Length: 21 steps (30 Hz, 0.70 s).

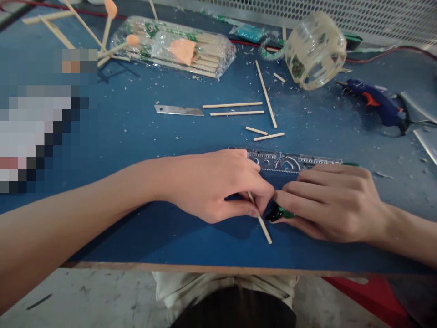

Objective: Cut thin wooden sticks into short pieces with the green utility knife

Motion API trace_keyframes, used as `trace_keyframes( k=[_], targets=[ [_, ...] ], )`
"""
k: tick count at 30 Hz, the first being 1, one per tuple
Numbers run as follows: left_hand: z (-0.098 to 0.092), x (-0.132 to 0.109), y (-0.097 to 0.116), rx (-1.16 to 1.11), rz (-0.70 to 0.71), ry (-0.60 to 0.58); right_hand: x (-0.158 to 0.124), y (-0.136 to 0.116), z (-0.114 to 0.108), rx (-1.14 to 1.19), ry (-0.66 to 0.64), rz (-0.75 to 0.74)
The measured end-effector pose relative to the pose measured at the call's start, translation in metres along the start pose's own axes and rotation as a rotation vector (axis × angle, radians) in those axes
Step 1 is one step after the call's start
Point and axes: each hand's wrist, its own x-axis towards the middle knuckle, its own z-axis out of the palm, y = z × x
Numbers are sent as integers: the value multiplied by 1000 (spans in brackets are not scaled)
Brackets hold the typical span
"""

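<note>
One stick (265,230) sits pinched in your left hand (228,184), likely for steadiness, your right hand (336,200) gripping a black-green tool (275,213).

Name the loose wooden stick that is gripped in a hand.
The stick pinched in the left hand, its lower end sticking out. The loose sticks near the blade differ: they lie untouched on the blue tabletop.

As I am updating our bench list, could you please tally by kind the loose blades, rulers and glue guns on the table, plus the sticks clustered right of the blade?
Blades: 1
Rulers: 1
Glue guns: 1
Long sticks: 3
Short sticks: 2
Total: 8
</note>
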Motion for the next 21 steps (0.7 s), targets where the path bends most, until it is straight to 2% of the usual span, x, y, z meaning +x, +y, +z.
trace_keyframes(
  k=[13, 21],
  targets=[
    [1, 0, 0, 15, 21, -5, 5, -13, -5, -57, -18, 21],
    [-1, 0, 1, 16, -3, -19, -1, -4, -1, -17, 17, 7]
  ],
)
